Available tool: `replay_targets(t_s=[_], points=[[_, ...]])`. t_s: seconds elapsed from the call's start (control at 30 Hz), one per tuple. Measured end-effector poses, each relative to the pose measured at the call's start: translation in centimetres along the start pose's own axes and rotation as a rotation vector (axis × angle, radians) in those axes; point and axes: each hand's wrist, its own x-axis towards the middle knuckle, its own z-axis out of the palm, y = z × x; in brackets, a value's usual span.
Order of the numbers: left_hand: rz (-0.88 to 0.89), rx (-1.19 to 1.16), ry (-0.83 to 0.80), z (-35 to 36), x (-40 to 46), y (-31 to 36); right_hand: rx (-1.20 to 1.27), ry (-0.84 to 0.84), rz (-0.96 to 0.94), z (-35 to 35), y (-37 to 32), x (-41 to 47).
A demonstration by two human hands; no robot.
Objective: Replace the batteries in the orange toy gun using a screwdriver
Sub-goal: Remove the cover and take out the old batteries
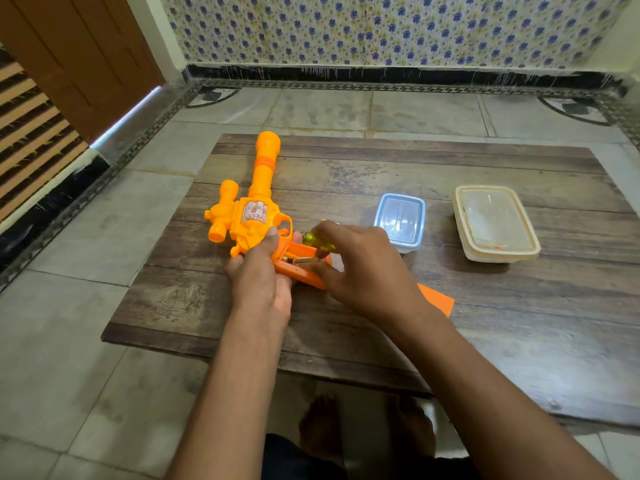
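Observation:
The orange toy gun (pixel 256 199) lies on the low wooden table (pixel 450 306), barrel pointing away from me. My left hand (pixel 259 275) grips its handle, thumb up against the body. The battery compartment in the handle is uncovered and a battery (pixel 304 260) shows inside. My right hand (pixel 363 268) holds a green-handled screwdriver (pixel 317 241) and its fingertips touch the battery in the compartment. The orange battery cover (pixel 438 301) lies on the table, partly hidden under my right wrist.
A small blue-lidded box (pixel 401 220) and a larger cream-lidded container (pixel 495 223) stand at the right of the table. Tiled floor surrounds it, with a brown door (pixel 79 57) at the far left. My bare feet (pixel 367 427) rest below the table's near edge.

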Motion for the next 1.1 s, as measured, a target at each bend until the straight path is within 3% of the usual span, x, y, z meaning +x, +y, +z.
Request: replay_targets(t_s=[0.3,0.53,0.73,0.83,0.97,1.1], points=[[0.004,-0.001,0.037,0.1,0.0,0.0,0.109,0.385,0.140,-0.4,0.1,0.5],[0.013,-0.012,0.071,0.1,-0.2,0.0,-0.282,0.170,0.300,1.1,-0.2,2.0],[0.007,-0.006,0.061,0.0,0.1,0.0,-0.356,0.040,0.360,1.5,-0.2,2.6],[-0.004,-0.005,0.056,-0.1,0.1,0.0,-0.322,0.060,0.325,1.3,-0.2,2.6],[-0.003,-0.001,0.037,0.1,-0.2,0.1,-0.029,0.264,0.242,0.8,0.1,2.4],[0.023,0.026,0.030,0.1,-0.3,-0.2,0.110,0.319,0.120,0.0,-0.4,1.9]])
